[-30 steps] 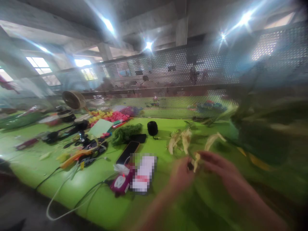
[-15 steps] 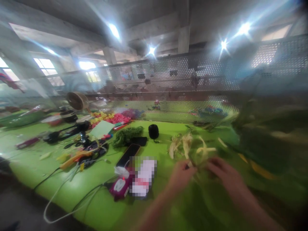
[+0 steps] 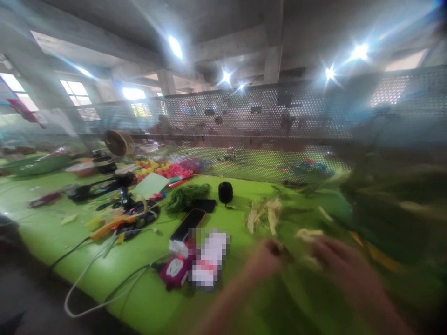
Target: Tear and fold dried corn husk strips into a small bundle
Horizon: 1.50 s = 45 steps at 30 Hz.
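Left hand (image 3: pixel 268 255): hovering over the right part of the bench (image 3: pixel 115 279); its grip is apparently pinching a thin brownish piece (image 3: pixel 287 255), which is blurring too much for identification.
Right hand (image 3: pixel 337 261): hovering nearer the bench's right side, apart from the left hand; its grip is seemingly pinching a pale strip (image 3: pixel 309 234), blur partly masking the contact.
Pale strip: showing just beyond the right fingertips, above the bench's right part.
Dry pale pieces (image 3: pixel 264 215): lying beyond the left hand, between it and the bench's far edge.
Black ball (image 3: pixel 225 192): sitting near the far edge, left of the pieces.
Purple box (image 3: pixel 173 272): resting toward the front edge, well left of the hands.
Step in hand: in this report's judgement, both hands are separating or arranging pale strips; no join is showing.
Next move: by judgement, it is calling for a steady left pinch while the right fingers are guiding the strip without tearing it.
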Each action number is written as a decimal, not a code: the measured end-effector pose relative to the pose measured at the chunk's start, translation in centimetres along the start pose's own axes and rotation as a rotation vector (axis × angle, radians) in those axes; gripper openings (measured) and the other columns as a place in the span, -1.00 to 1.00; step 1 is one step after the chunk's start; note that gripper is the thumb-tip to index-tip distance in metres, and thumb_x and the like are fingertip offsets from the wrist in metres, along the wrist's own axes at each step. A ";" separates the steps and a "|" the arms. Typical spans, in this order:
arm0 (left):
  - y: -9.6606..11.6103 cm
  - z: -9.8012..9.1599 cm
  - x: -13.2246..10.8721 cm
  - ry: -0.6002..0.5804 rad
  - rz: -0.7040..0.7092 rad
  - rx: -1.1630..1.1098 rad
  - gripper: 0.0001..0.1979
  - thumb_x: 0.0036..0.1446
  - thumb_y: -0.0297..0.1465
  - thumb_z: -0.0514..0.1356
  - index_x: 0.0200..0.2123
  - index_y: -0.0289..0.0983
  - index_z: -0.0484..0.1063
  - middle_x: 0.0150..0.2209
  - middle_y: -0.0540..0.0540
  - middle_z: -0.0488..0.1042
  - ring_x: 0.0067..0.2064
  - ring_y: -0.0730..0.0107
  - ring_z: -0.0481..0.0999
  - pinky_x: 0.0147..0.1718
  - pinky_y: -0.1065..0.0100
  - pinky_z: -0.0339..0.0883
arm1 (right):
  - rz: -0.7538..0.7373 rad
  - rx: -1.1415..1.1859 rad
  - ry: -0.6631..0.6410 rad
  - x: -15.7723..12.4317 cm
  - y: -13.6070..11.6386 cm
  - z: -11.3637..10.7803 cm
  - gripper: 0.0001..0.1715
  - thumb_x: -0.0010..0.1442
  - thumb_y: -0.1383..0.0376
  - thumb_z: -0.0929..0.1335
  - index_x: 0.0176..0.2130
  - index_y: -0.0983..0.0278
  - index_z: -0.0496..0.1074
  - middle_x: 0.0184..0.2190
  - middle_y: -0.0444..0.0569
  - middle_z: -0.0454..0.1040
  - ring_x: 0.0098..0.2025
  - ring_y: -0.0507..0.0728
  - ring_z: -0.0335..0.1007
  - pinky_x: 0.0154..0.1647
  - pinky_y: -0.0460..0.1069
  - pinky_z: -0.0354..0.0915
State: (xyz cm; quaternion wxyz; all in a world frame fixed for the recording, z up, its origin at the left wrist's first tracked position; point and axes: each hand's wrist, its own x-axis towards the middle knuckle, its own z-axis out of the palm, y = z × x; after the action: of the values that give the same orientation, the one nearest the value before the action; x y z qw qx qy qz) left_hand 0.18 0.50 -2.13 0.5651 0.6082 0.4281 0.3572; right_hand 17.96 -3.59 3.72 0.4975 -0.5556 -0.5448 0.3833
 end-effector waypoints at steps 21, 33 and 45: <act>1.1 -1.1 -0.5 -0.114 0.045 0.324 -0.86 -0.13 -0.37 0.19 -0.58 -0.25 0.25 -0.61 0.10 0.18 -0.55 0.53 0.17 -0.60 0.47 -0.01 | -0.152 -0.322 -0.172 0.9 2.0 0.4 -0.84 0.04 0.14 0.37 -0.39 0.07 0.57 -0.39 -0.14 0.62 -0.31 0.19 0.51 -0.24 -0.01 0.38; 1.2 -1.4 -0.2 -0.175 0.003 0.207 -0.88 -0.16 -0.40 0.20 -0.57 -0.26 0.28 -0.60 0.11 0.19 -0.53 0.53 0.17 -0.55 0.45 0.05 | -0.184 -0.359 -0.177 1.0 2.1 0.1 -0.81 0.07 0.15 0.34 -0.36 0.10 0.56 -0.36 -0.15 0.61 -0.30 0.14 0.50 -0.23 -0.05 0.38; 1.2 -1.3 -0.3 -0.154 0.012 0.310 -0.86 -0.14 -0.36 0.20 -0.57 -0.26 0.28 -0.61 0.11 0.19 -0.54 0.55 0.15 -0.57 0.46 0.01 | -0.287 -0.484 -0.178 0.7 3.0 0.6 -0.78 0.15 0.17 0.31 -0.31 0.09 0.57 -0.34 -0.13 0.61 -0.29 0.15 0.52 -0.23 -0.02 0.39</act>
State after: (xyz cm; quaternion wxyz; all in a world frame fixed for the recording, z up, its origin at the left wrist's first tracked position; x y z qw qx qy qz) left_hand -0.99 0.68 -0.82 0.4936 0.7161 0.4298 0.2425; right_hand 18.15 -2.60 0.75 0.3499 -0.5395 -0.7350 0.2152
